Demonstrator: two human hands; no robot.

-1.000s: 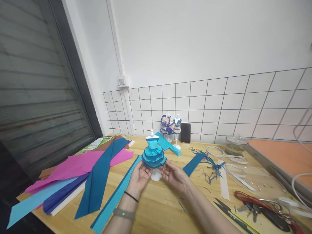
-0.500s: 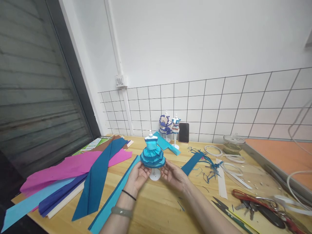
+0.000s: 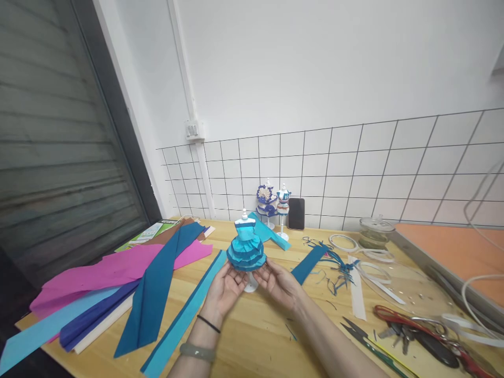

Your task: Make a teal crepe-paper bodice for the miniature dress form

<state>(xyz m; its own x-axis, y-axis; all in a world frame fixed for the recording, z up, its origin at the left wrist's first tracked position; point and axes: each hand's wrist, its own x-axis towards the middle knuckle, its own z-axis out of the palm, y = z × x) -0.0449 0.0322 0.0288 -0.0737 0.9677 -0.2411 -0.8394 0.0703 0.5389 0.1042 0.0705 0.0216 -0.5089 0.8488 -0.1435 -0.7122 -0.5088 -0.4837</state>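
Miniature dress form [image 3: 246, 248] upright on the wooden table [image 3: 252, 333], between the two hands, its round white base [image 3: 250, 284] partly hidden by fingers. Left hand [image 3: 225, 290] and right hand [image 3: 280, 285] loosely cupped, palms turned up, fingertips at the skirt's hem from either side; whether they pinch it, I cannot tell.

Room to move: bare wood between the forearms, a few dark snips [image 3: 290, 332] near the right one. Long turquoise strip [image 3: 186, 315] close beside the left forearm; dark teal strip [image 3: 309, 265] near the right hand. Scissors [image 3: 368, 341] and keys [image 3: 406, 344] right of the right forearm. Fanned coloured sheets [image 3: 114, 268] run out to the table's left edge; back edge meets the tiled wall [image 3: 346, 184].

Dress: turquoise, strapless, dark band across the top; pleated skirt flares in stacked tiers, trimmed darker teal.

Farther back: purple-and-cream dress form [image 3: 266, 208], slimmer striped dress form [image 3: 282, 208], phone [image 3: 296, 213] leaning on the wall, screen dark. Green-and-white printed sheet [image 3: 153, 231], back left: lettering too small to read.
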